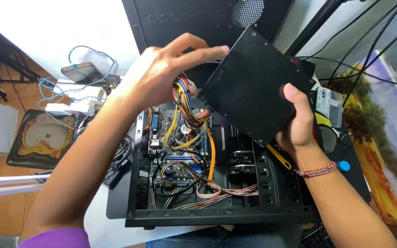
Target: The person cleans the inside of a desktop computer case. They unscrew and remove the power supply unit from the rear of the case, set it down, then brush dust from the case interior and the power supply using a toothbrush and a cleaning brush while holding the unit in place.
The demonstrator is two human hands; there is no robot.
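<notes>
Head view: our hands, left hand and right hand, clamp the black power supply tilted above the open case, cable bundle trailing down at frame centre.

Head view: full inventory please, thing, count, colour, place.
power supply box: 1, black, held above the case
wire bundle: 1, yellow, red, black, orange, running from box into case
computer case: 1, black, open, centre
circuit board: 1, inside case, left part
phone: 1, grey, upper left
blue cable: 1, upper left
bracelet: 1, red, right wrist
left hand: grips box corner and wires
right hand: holds box's lower edge
</notes>
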